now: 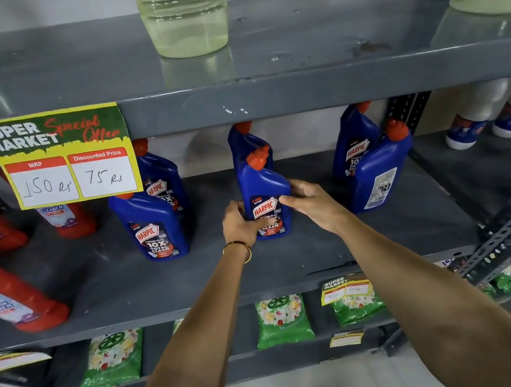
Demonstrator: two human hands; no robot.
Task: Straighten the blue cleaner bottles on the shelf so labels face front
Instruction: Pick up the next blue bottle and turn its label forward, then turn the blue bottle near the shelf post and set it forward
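Several blue cleaner bottles with red caps stand on the grey middle shelf (323, 249). The middle front bottle (263, 188) shows its label to the front; my left hand (240, 224) grips its lower left side and my right hand (310, 199) its right side. Another blue bottle (246, 143) stands right behind it. At the left, a front bottle (154, 226) and a rear bottle (163, 181) both face front. At the right, the front bottle (377, 170) is turned, its back label outward, and the rear bottle (356, 140) faces front.
Red cleaner bottles (13, 298) stand at the shelf's left, white bottles (483, 120) at the far right. A yellow price sign (70, 175) hangs from the shelf above, which holds clear bottles (185, 13). Green packets (282, 321) lie on the shelf below.
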